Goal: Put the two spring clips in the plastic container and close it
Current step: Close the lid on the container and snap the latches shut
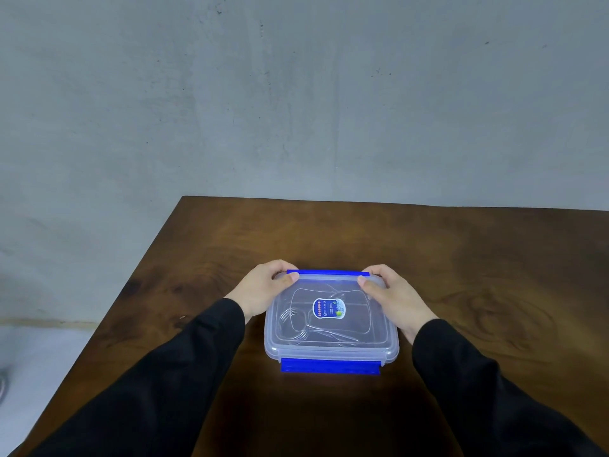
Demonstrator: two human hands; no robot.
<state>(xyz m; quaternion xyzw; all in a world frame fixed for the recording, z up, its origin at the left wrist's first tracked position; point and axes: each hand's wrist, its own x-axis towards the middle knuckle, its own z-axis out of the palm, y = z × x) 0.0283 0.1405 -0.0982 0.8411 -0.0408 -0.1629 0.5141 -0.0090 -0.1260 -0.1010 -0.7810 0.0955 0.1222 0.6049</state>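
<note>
Black sleeves [184, 367] reach in from both lower corners, closest to the camera, and lead up to two bare hands at the far end of the plastic container [331, 319]. On the far left corner, the left hand [263, 290] curls over the rim with its thumb lying on the lid [329, 324] and its fingers wrapped behind the edge. At the far right corner the right hand [392, 296] mirrors it, thumb on top, fingers folded down the back. Both thumbs sit just beside the ends of the far blue latch [328, 273], which lies along the lid's far edge. Nearer the camera, the near blue latch [329, 366] hangs down against the front wall. A small oval label [328, 307] sits in the middle of the clear lid, which rests on the container. Through the lid, faint wire-like outlines of the spring clips [306, 328] show inside, too hazy to count. The container stands on a dark wooden table [478, 275], with a grey wall [296, 94] behind.
</note>
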